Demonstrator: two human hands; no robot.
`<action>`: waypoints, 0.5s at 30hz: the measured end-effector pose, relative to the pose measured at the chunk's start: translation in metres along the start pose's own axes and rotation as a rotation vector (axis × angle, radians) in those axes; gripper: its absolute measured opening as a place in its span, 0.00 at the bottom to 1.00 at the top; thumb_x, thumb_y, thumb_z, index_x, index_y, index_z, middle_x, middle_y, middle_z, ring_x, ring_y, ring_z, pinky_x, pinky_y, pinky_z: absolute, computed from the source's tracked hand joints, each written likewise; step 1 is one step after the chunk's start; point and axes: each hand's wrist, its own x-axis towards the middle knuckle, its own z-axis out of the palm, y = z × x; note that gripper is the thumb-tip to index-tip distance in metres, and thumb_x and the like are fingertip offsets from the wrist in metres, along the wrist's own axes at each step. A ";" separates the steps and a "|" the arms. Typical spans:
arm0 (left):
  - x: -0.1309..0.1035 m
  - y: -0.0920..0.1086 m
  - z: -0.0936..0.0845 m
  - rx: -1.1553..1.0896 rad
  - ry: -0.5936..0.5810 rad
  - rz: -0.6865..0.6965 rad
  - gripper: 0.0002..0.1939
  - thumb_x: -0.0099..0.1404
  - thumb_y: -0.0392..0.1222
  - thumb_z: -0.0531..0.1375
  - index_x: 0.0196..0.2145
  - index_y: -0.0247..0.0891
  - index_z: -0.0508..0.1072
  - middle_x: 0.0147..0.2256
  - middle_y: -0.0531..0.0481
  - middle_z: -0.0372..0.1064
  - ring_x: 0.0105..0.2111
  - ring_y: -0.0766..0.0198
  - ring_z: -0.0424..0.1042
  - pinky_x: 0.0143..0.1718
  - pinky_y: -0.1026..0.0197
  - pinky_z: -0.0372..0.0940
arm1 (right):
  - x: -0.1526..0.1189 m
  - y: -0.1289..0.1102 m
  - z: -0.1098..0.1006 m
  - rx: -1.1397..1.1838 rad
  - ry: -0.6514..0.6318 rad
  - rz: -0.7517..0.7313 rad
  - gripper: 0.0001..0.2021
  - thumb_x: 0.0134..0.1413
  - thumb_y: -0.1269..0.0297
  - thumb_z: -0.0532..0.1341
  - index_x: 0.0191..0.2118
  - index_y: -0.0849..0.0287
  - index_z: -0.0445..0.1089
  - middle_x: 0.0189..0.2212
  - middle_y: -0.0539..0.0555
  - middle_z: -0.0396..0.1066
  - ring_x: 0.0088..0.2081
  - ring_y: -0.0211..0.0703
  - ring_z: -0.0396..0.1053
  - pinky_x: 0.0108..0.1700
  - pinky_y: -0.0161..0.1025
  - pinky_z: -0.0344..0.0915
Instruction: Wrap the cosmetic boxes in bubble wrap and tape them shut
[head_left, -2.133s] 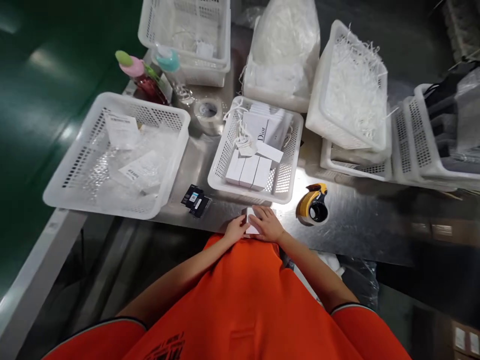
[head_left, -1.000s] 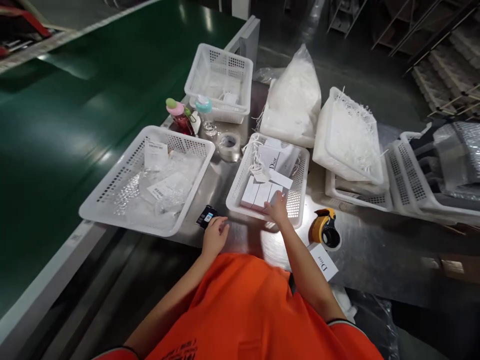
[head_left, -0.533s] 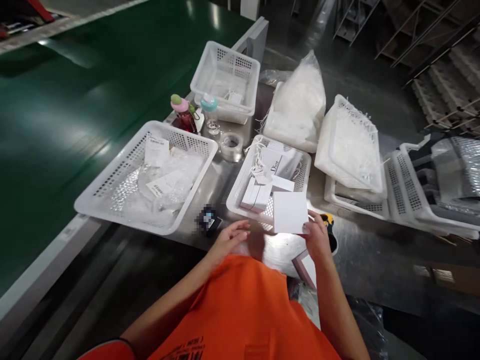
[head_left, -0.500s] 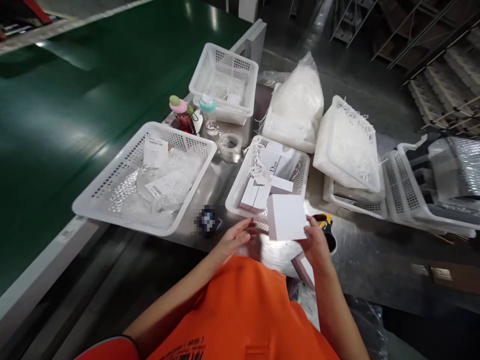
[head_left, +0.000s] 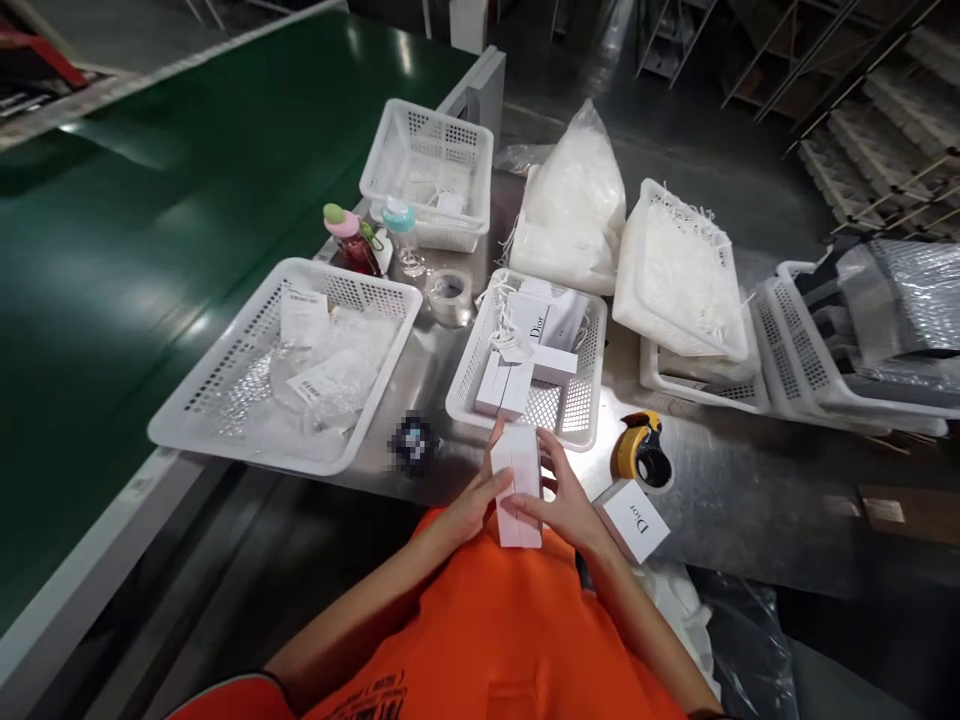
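Both hands hold a small white box (head_left: 519, 488) upright in front of the orange top. My left hand (head_left: 478, 495) grips its left side, thumb on the near face. On the right side, my right hand (head_left: 559, 500) has its fingers curled around the box. Just beyond it stands a white perforated basket (head_left: 583, 415) with white boxes and white cords inside. A second white box marked "Dior" (head_left: 636, 520) lies on the table edge by my right forearm. Close by is a yellow tape dispenser (head_left: 636, 445).
To the left sits a wide white basket (head_left: 247, 440) of clear packaging. Behind are a clear tape roll (head_left: 450, 297), a pink-capped bottle (head_left: 354, 240) and another basket (head_left: 480, 150). Stacked baskets (head_left: 675, 310) and a filled plastic bag (head_left: 581, 200) stand at the back right. A green conveyor (head_left: 150, 230) runs along the left.
The white box has come down toward my body and turned upright. My left hand, empty before, now grips it too. My right hand has moved left, and the Dior-marked box now shows fully.
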 end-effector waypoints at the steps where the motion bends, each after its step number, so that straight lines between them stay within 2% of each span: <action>1: -0.002 0.002 -0.002 0.011 -0.008 0.009 0.58 0.51 0.66 0.70 0.72 0.50 0.52 0.63 0.39 0.66 0.57 0.45 0.71 0.56 0.47 0.68 | -0.001 -0.004 0.000 0.000 -0.014 0.001 0.54 0.38 0.49 0.76 0.70 0.45 0.51 0.66 0.61 0.58 0.63 0.58 0.63 0.60 0.57 0.67; 4: -0.007 0.012 -0.009 0.061 -0.021 0.072 0.67 0.43 0.58 0.77 0.73 0.51 0.46 0.62 0.41 0.67 0.56 0.44 0.71 0.55 0.49 0.68 | -0.006 -0.015 -0.005 -0.002 -0.059 -0.010 0.54 0.36 0.51 0.78 0.69 0.44 0.53 0.64 0.61 0.60 0.63 0.58 0.64 0.61 0.58 0.66; 6: -0.012 0.019 -0.011 0.106 -0.036 0.123 0.72 0.40 0.55 0.79 0.74 0.51 0.43 0.62 0.40 0.66 0.57 0.43 0.70 0.55 0.48 0.68 | -0.011 -0.023 -0.010 -0.004 -0.075 -0.032 0.55 0.32 0.51 0.79 0.69 0.44 0.55 0.63 0.60 0.62 0.62 0.59 0.64 0.62 0.59 0.65; 9: -0.022 0.026 -0.005 0.188 -0.092 0.187 0.69 0.42 0.54 0.78 0.73 0.47 0.46 0.64 0.38 0.64 0.60 0.40 0.67 0.59 0.45 0.65 | -0.023 -0.037 -0.014 -0.038 -0.070 -0.085 0.54 0.31 0.52 0.80 0.68 0.44 0.58 0.63 0.60 0.63 0.62 0.60 0.65 0.62 0.60 0.64; 12: -0.030 0.034 0.006 0.295 -0.139 0.210 0.63 0.44 0.53 0.77 0.72 0.44 0.52 0.65 0.38 0.62 0.62 0.37 0.64 0.63 0.42 0.61 | -0.033 -0.053 -0.014 -0.139 -0.065 -0.131 0.48 0.34 0.54 0.79 0.65 0.44 0.64 0.65 0.58 0.61 0.63 0.61 0.63 0.61 0.59 0.66; 15: -0.036 0.046 0.000 0.419 -0.122 0.242 0.62 0.43 0.51 0.77 0.71 0.45 0.55 0.66 0.40 0.61 0.63 0.36 0.63 0.63 0.42 0.61 | -0.038 -0.069 -0.031 -0.215 -0.075 -0.184 0.44 0.32 0.54 0.79 0.61 0.45 0.69 0.64 0.57 0.64 0.63 0.62 0.63 0.60 0.57 0.68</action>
